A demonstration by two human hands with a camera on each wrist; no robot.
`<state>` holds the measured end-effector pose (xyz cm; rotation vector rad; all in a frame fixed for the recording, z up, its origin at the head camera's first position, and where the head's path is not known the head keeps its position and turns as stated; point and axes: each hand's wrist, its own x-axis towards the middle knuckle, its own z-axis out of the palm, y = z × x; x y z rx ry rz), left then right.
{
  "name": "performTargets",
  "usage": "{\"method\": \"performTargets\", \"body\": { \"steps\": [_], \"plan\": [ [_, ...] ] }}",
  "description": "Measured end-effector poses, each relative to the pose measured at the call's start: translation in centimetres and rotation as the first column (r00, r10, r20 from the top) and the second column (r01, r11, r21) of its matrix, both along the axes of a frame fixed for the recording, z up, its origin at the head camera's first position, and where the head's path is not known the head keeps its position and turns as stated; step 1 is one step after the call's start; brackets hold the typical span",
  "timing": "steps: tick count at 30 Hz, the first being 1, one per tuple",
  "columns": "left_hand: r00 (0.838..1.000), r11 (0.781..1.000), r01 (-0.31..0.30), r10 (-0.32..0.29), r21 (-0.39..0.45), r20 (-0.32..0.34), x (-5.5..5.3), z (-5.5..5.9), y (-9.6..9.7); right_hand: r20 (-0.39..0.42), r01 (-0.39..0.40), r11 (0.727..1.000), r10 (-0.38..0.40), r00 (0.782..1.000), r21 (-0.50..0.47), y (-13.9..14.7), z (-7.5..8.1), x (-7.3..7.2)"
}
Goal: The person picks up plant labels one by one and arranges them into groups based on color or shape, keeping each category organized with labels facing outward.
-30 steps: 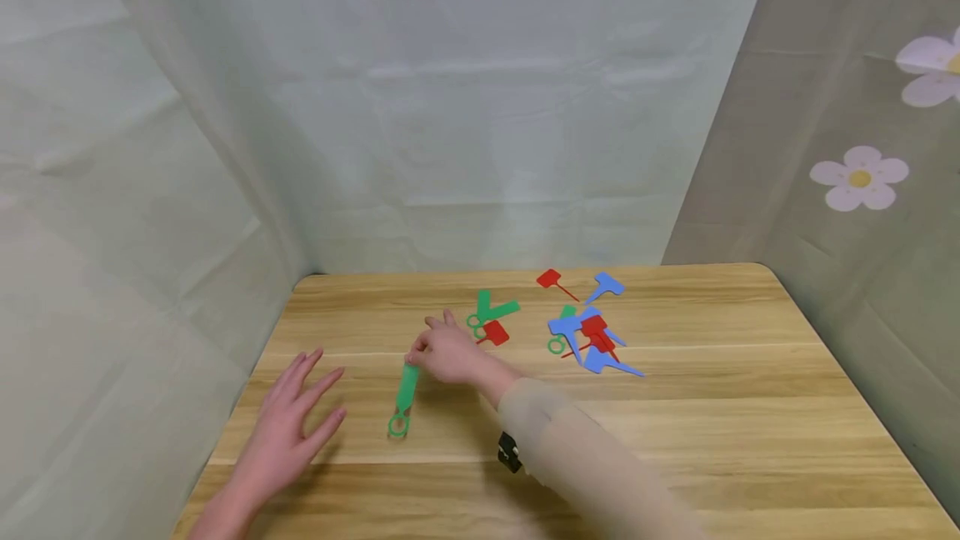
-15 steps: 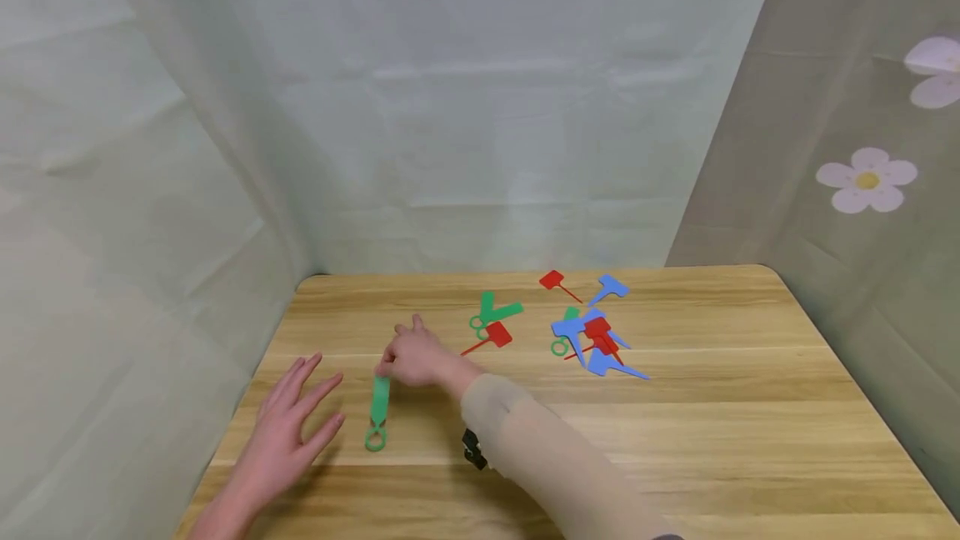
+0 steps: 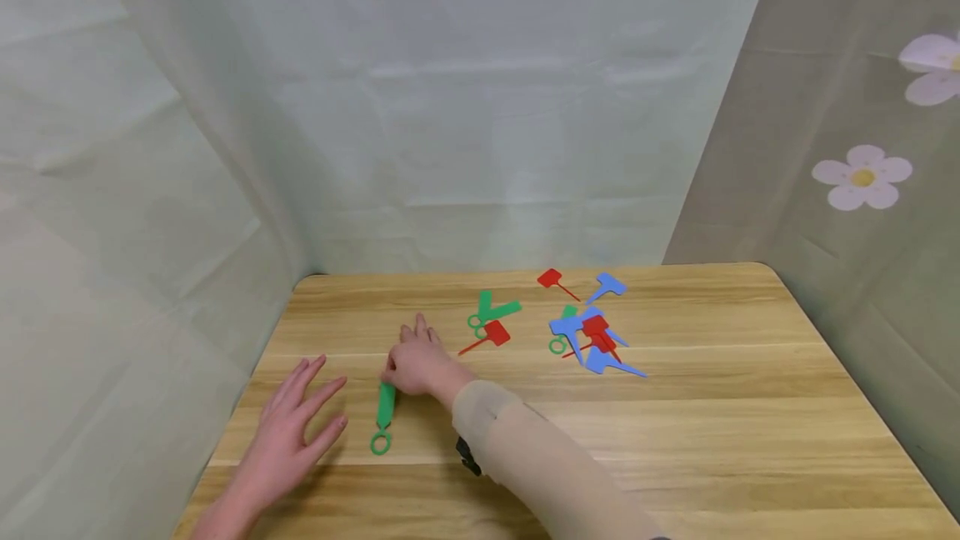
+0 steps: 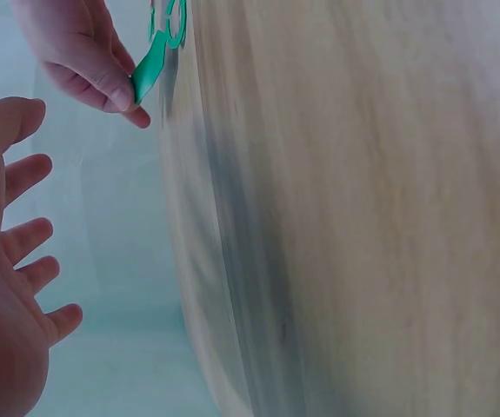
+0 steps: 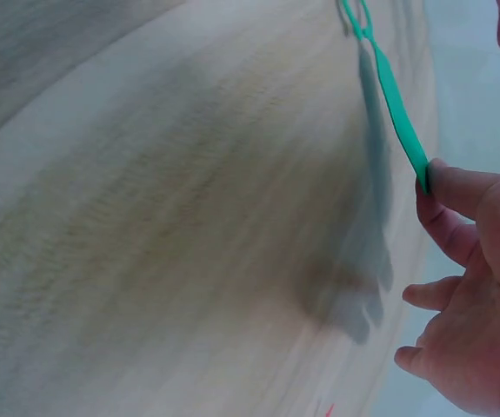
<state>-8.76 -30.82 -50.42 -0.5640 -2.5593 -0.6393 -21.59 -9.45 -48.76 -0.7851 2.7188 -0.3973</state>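
Note:
A flat green tag (image 3: 386,405) with a ring at its near end is on the left part of the table. My right hand (image 3: 422,363) pinches the tag's far end between thumb and index finger. In the right wrist view, the pinched end of the green tag (image 5: 397,109) is raised off the wood, and its ring lies low at the table. To the left of the tag, my left hand (image 3: 281,432) hovers with fingers spread, holding nothing. The left wrist view also shows its fingers apart from the tag (image 4: 150,68).
Two green tags (image 3: 491,311) and a red tag (image 3: 496,332) lie beyond my right hand. Farther right, blue tags (image 3: 567,328), red tags (image 3: 595,327) and a green one (image 3: 557,346) overlap in a pile. A curtain backs the wooden table (image 3: 712,440).
My right hand has moved left and slightly nearer with the green tag, uncovering the red tag's stem. The left hand has stayed almost still.

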Motion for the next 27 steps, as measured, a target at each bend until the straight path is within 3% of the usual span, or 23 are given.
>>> {"method": "performTargets", "body": {
  "steps": [12, 17, 27],
  "plan": [
    [0.999, 0.999, 0.003, -0.002, -0.036, 0.032, 0.1, -0.1, 0.7, -0.023, 0.027, 1.0, -0.026, 0.999, 0.01, 0.2, -0.5, 0.4],
    [1.0, 0.997, 0.018, -0.017, -0.078, 0.016, 0.1, 0.0, 0.9, -0.05, 0.03, 0.999, -0.028, 0.998, 0.026, 0.3, -0.6, 0.3],
    [0.994, 0.989, 0.096, -0.088, -0.112, 0.071, -0.3, -0.4, 1.4, -0.124, 0.014, 0.996, -0.025, 0.992, -0.091, 2.1, 0.1, 0.3]
  ]
}}
